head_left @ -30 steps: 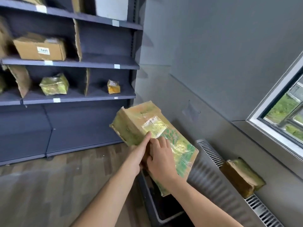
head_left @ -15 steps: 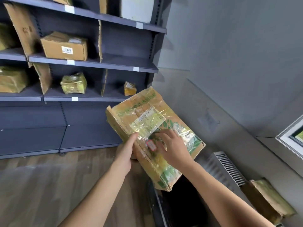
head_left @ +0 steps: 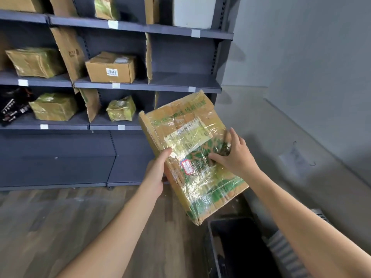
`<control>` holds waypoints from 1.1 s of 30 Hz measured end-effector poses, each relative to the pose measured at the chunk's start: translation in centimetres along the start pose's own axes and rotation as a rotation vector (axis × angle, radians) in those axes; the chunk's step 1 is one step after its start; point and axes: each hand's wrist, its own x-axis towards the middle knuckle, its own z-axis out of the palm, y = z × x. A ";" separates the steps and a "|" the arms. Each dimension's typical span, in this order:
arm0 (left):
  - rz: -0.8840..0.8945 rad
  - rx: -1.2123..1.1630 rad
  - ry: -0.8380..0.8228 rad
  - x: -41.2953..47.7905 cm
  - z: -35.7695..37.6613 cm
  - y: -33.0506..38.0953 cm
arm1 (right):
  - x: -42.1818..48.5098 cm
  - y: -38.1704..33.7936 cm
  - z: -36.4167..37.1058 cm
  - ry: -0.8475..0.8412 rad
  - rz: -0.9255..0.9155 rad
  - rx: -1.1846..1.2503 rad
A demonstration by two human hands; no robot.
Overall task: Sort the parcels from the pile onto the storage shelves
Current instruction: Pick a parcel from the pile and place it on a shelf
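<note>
Held parcel: one flat brown cardboard parcel [head_left: 192,141] with green print under clear film, tilted in the air in front of the shelving and above the bin.
Left grip: the left hand [head_left: 155,171] clasps the parcel's left edge, thumb on top.
Right grip: the right hand [head_left: 233,157] lies on the top face by the right edge, thumb stretched over the film (I cannot tell whether the fingers hook that edge).
Shelving: one dark grey metal shelf unit [head_left: 170,88], three tiers in view.
Shelved goods, middle and lower tiers: three yellowish film-wrapped parcels [head_left: 36,61], one plain brown carton [head_left: 111,69] labelled 0448, one black bag [head_left: 12,109].
Bin: one black open bin [head_left: 236,249] on the wood-plank floor [head_left: 80,227].
Change since half a second ago: the right hand has slid from the middle of the face to the right edge. The view has swung left, so more shelving shows and the window corner is gone.
</note>
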 end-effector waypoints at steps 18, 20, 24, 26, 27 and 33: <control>0.205 0.578 -0.118 5.4 6.6 7.4 | 11.4 1.2 -3.9 -0.104 -0.249 -0.062; 0.209 0.649 -0.144 6.5 6.3 7.7 | 12.7 1.8 -4.1 -0.251 -0.196 0.066; 0.210 0.764 -0.244 8.5 6.0 8.3 | 14.5 1.8 -4.3 -0.333 -0.228 0.260; 0.198 0.796 -0.289 9.8 6.1 8.7 | 15.1 0.9 -3.9 -0.306 -0.312 0.319; 0.190 0.811 -0.309 10.5 6.1 9.0 | 15.5 0.2 -3.6 -0.270 -0.364 0.328; 0.155 0.851 -0.401 15.9 5.3 11.5 | 19.5 -3.2 -2.1 -0.197 -0.478 0.283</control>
